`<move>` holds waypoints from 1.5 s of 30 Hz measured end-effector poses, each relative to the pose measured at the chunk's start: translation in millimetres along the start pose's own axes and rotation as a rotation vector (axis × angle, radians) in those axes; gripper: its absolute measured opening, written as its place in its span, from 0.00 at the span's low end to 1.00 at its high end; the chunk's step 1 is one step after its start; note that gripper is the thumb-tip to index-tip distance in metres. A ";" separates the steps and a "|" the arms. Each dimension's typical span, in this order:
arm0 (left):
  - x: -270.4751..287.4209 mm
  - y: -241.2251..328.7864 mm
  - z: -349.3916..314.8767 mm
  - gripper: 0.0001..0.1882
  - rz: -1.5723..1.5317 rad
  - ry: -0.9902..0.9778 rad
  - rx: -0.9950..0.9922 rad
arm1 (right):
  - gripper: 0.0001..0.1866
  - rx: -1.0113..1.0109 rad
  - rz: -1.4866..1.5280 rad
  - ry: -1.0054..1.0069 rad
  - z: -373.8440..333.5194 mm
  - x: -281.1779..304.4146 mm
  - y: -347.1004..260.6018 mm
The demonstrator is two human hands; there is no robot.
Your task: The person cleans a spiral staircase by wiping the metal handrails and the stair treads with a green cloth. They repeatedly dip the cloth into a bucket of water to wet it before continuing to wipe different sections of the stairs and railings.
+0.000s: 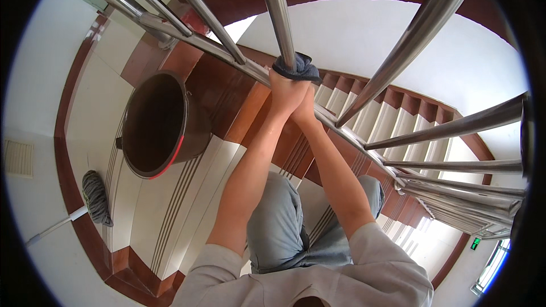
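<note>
The cloth (305, 73) is around a bar (275, 8), at the fingers (277, 81). The bottom rail (199, 41) runs past them, other bars (401, 51) standing left and right. Left of the fingers, the bucket (198, 128) is on the steps (170, 216); the mop (96, 198) is farther left. Stairs (382, 122) lie right of the fingers, beyond the rail.

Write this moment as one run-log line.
left hand: holding dark cloth around metal baluster | right hand: beside left, fingers hidden | dark bucket: on stairs, left | mop: left of bucket
</note>
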State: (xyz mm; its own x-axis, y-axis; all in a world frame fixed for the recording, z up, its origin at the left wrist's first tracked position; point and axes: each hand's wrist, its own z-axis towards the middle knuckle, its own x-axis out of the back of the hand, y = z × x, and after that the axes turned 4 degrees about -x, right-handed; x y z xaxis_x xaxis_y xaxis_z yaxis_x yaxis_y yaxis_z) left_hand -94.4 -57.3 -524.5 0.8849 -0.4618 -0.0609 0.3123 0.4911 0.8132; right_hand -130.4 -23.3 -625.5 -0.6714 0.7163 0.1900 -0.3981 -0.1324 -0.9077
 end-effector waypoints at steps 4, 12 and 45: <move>6.3 -6.2 -5.5 0.09 -0.019 -0.057 0.024 | 0.17 -0.135 0.089 -0.026 -5.4 -0.5 3.0; 7.1 3.8 -6.1 0.07 0.013 -0.043 0.131 | 0.16 -0.200 0.156 0.003 -5.5 0.1 -5.2; -3.0 106.1 68.6 0.05 0.098 0.002 0.061 | 0.13 -0.115 0.169 -0.068 52.6 21.8 -108.1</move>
State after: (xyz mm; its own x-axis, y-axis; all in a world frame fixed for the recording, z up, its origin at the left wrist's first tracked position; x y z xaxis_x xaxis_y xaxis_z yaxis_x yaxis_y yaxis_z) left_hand -87.6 -54.5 -398.2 0.9110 -0.4120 0.0191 0.2028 0.4879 0.8490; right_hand -134.9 -29.5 -503.5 -0.7646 0.6423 0.0532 -0.2056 -0.1649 -0.9647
